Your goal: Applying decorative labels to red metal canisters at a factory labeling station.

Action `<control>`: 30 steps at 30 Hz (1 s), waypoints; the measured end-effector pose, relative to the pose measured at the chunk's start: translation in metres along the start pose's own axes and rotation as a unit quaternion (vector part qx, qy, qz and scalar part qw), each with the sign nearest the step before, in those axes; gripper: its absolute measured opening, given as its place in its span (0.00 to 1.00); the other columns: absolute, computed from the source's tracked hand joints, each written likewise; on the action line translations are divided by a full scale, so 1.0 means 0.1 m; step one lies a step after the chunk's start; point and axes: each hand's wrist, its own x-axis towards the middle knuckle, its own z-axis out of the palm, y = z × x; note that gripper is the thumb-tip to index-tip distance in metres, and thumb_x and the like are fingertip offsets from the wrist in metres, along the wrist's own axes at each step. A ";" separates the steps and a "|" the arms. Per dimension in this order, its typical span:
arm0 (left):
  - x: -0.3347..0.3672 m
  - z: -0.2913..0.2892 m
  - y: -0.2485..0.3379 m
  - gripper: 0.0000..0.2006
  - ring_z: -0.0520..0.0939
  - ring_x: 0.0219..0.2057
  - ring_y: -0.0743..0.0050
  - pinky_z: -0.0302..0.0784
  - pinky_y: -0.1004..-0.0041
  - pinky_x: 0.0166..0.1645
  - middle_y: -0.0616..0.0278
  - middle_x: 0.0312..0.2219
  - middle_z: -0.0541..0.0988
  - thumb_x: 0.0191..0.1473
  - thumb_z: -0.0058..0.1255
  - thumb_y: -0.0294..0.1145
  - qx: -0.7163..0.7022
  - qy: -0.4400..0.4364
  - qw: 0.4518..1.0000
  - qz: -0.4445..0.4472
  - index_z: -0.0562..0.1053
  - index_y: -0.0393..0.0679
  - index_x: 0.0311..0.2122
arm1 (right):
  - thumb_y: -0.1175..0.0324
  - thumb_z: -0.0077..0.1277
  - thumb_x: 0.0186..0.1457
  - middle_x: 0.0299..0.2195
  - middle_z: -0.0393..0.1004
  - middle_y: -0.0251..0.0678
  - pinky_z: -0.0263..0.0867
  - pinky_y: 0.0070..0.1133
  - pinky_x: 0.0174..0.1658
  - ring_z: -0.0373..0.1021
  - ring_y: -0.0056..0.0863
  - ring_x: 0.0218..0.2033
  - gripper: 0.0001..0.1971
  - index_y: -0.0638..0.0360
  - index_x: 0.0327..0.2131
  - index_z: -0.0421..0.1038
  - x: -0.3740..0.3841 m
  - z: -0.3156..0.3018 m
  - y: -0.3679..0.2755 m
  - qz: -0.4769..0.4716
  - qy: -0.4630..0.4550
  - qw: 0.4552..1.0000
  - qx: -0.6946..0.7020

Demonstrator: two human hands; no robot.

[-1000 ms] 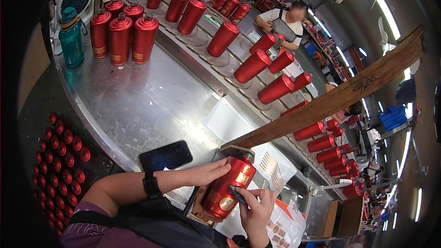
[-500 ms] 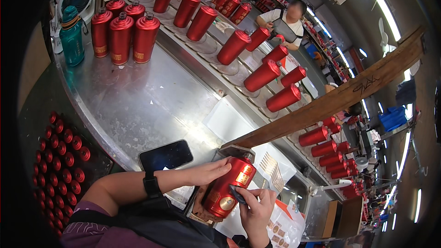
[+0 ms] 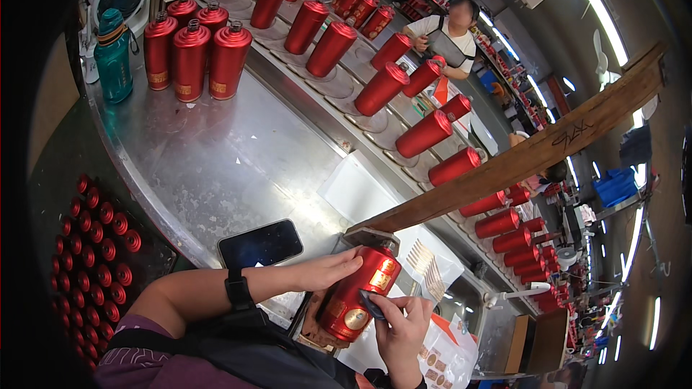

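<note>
A red bottle (image 3: 358,294) lies tilted in a wooden cradle (image 3: 315,331) in front of me. It carries gold labels, one of them a round gold seal (image 3: 356,318). My left hand (image 3: 328,271) rests against the bottle's left side near the shoulder, its fingers stretched out flat. With bent fingers and thumb, my right hand (image 3: 405,323) pinches a small dark pad (image 3: 373,305) and presses it to the bottle's side between the labels. A sheet of gold stickers (image 3: 437,366) lies beside my right hand. Strips of gold labels (image 3: 425,268) lie just past the bottle.
A wooden beam (image 3: 519,151) slants across from the cradle. Beyond the metal table (image 3: 194,162), red bottles stand on a conveyor (image 3: 339,86). A phone (image 3: 261,243), a teal flask (image 3: 112,57) and several bottles share the table. More bottles (image 3: 97,259) stand lower left. A co-worker (image 3: 450,36) sits opposite.
The bottles on the conveyor have shifted along it toward the lower right. The co-worker's arms have moved. My hands, the pad and the bottle in the cradle look the same.
</note>
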 end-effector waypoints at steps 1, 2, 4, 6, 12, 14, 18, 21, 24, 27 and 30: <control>-0.03 -0.05 0.05 0.32 0.56 0.64 0.74 0.51 0.71 0.66 0.58 0.64 0.56 0.68 0.27 0.49 0.002 -0.002 1.000 -0.002 0.41 0.39 0.68 | 0.77 0.62 0.35 0.26 0.68 0.28 0.59 0.26 0.39 0.62 0.32 0.33 0.19 0.46 0.35 0.80 0.03 0.03 -0.05 0.001 0.004 1.000 0.000; -0.07 -0.10 0.09 0.32 0.56 0.64 0.74 0.51 0.71 0.66 0.58 0.64 0.56 0.68 0.27 0.48 0.007 -0.002 1.000 -0.004 0.41 0.39 0.68 | 0.77 0.62 0.35 0.26 0.68 0.28 0.59 0.26 0.39 0.62 0.32 0.33 0.19 0.46 0.35 0.80 0.07 0.06 -0.11 0.003 0.006 1.000 0.001; -0.10 -0.16 0.11 0.32 0.56 0.64 0.74 0.51 0.71 0.66 0.58 0.64 0.56 0.68 0.27 0.48 0.009 0.000 1.000 -0.003 0.41 0.39 0.68 | 0.77 0.63 0.35 0.26 0.68 0.28 0.59 0.26 0.39 0.62 0.32 0.33 0.18 0.46 0.35 0.80 0.11 0.08 -0.17 0.001 0.002 1.000 -0.005; -0.12 -0.21 0.07 0.32 0.60 0.62 0.74 0.56 0.72 0.64 0.59 0.63 0.58 0.67 0.30 0.51 0.012 0.016 1.000 0.004 0.45 0.43 0.68 | 0.77 0.62 0.35 0.27 0.69 0.28 0.59 0.26 0.39 0.63 0.31 0.33 0.19 0.46 0.36 0.80 0.13 0.10 -0.20 -0.004 0.000 1.000 -0.010; -0.20 -0.33 0.21 0.32 0.54 0.65 0.73 0.50 0.71 0.67 0.57 0.64 0.55 0.68 0.27 0.48 0.001 0.003 1.000 -0.006 0.41 0.38 0.68 | 0.76 0.62 0.34 0.28 0.70 0.27 0.60 0.26 0.39 0.64 0.29 0.33 0.20 0.45 0.37 0.80 0.21 0.17 -0.32 -0.007 0.002 1.000 -0.015; -0.21 -0.35 0.17 0.32 0.57 0.64 0.74 0.53 0.71 0.66 0.58 0.63 0.57 0.68 0.29 0.50 0.006 0.009 1.000 0.002 0.43 0.40 0.68 | 0.76 0.62 0.34 0.28 0.70 0.27 0.59 0.26 0.39 0.64 0.29 0.33 0.20 0.45 0.37 0.80 0.22 0.18 -0.33 -0.009 0.002 1.000 -0.014; -0.26 -0.44 0.22 0.32 0.59 0.62 0.74 0.55 0.72 0.65 0.59 0.62 0.59 0.67 0.30 0.51 0.033 0.018 0.999 0.010 0.45 0.42 0.68 | 0.76 0.62 0.34 0.28 0.70 0.27 0.59 0.26 0.39 0.64 0.29 0.33 0.20 0.45 0.37 0.80 0.27 0.22 -0.42 -0.006 0.002 1.000 -0.018; -0.27 -0.46 0.24 0.32 0.59 0.63 0.74 0.54 0.72 0.65 0.59 0.63 0.58 0.67 0.30 0.51 0.015 0.009 1.000 0.015 0.46 0.42 0.68 | 0.76 0.62 0.34 0.28 0.70 0.27 0.59 0.26 0.39 0.64 0.29 0.33 0.21 0.45 0.37 0.80 0.28 0.24 -0.44 -0.004 -0.004 1.000 -0.020; -0.32 -0.51 0.33 0.32 0.57 0.63 0.74 0.54 0.72 0.65 0.58 0.63 0.57 0.68 0.30 0.51 0.008 0.004 1.000 0.006 0.45 0.42 0.68 | 0.76 0.62 0.34 0.28 0.70 0.27 0.59 0.26 0.39 0.64 0.29 0.33 0.21 0.44 0.38 0.80 0.32 0.27 -0.50 -0.004 -0.005 1.000 -0.021; -0.30 -0.56 0.24 0.32 0.56 0.64 0.74 0.53 0.72 0.66 0.58 0.64 0.56 0.68 0.30 0.50 0.015 0.013 1.000 0.007 0.45 0.41 0.68 | 0.75 0.62 0.34 0.28 0.70 0.27 0.59 0.26 0.39 0.64 0.30 0.33 0.21 0.44 0.38 0.80 0.33 0.29 -0.51 -0.007 -0.003 1.000 -0.017; -0.32 -0.58 0.30 0.32 0.56 0.64 0.73 0.51 0.71 0.66 0.58 0.64 0.56 0.68 0.28 0.48 0.019 0.007 1.000 0.007 0.42 0.40 0.68 | 0.75 0.62 0.34 0.28 0.70 0.27 0.59 0.26 0.39 0.64 0.30 0.33 0.21 0.45 0.38 0.80 0.35 0.30 -0.54 -0.007 -0.002 1.000 -0.011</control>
